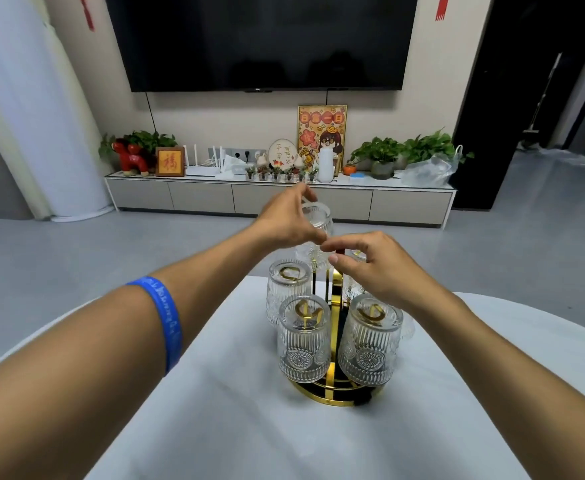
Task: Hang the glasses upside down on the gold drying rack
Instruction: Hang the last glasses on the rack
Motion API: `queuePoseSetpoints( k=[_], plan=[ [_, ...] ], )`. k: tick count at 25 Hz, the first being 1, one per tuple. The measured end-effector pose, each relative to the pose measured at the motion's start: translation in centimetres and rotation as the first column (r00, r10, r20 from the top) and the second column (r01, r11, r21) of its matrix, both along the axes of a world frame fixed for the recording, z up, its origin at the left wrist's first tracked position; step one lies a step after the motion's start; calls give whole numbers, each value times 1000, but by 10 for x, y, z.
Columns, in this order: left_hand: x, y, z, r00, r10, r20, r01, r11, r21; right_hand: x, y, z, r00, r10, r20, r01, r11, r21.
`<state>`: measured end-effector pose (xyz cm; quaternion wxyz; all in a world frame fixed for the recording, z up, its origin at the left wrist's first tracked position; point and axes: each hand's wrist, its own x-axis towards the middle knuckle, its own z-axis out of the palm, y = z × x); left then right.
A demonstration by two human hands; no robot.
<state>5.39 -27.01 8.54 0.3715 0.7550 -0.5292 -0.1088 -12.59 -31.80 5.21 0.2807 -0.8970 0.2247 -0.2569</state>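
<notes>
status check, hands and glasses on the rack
Left hand gripping upturned glass over gold rack. Right hand at rack's top, grip unclear. Three hung glasses clearly visible. Nothing blocking.

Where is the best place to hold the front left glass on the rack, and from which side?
Hold the front left glass around its ribbed side wall, coming from the left-front. It hangs upside down on a gold rack prong, base up, and the neighbouring glass crowds its right side.
</notes>
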Motion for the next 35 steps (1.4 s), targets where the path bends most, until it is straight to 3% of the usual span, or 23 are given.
queuePoseSetpoints(
  k=[6, 13, 17, 20, 21, 23, 25, 26, 28, 30, 33, 35],
  plan=[
    [-3, -21, -29, 996, 31, 86, -38, 996, 78, 0, -1, -7, 986, 70, 150, -75, 997, 29],
    [-6, -28, -52, 986, 10, 169, -37, 987, 155, 1, -3, -9, 984, 70, 162, -79, 996, 49],
    [-9, -22, -49, 994, 17, 110, -42, 973, 225, 0, -4, -8, 982, 92, 165, -112, 987, 118],
    [-5, -2, -46, 999, 48, 15, -50, 964, 261, -2, -22, -5, 960, -96, 261, 41, 977, 211],
    [-3, 6, -45, 998, 59, -7, -55, 964, 261, -2, -32, -5, 957, -190, 219, 143, 966, 214],
    [2, 20, -44, 997, 73, -24, -64, 962, 264, 2, -50, -5, 955, -290, -56, 295, 943, 156],
    [3, 28, -44, 998, 62, -34, -51, 964, 261, 12, -60, -9, 908, -283, -310, 320, 944, 76],
    [3, 31, -43, 999, 46, -28, -37, 965, 260, 17, -63, -13, 888, -296, -352, 325, 945, 25],
    [3, 36, -42, 1000, 16, -2, -15, 966, 257, 23, -67, -19, 876, -369, -311, 369, 927, -63],
    [4, 37, -42, 1000, -4, 6, 3, 969, 246, 24, -69, -25, 876, -412, -250, 410, 910, -61],
    [6, 37, -43, 1000, -19, 10, 16, 973, 231, 23, -65, -24, 873, -398, -281, 400, 915, -52],
    [5, 38, -44, 1000, -23, 14, 19, 970, 244, 14, -53, -18, 884, -420, -203, 385, 903, -193]
  ],
)
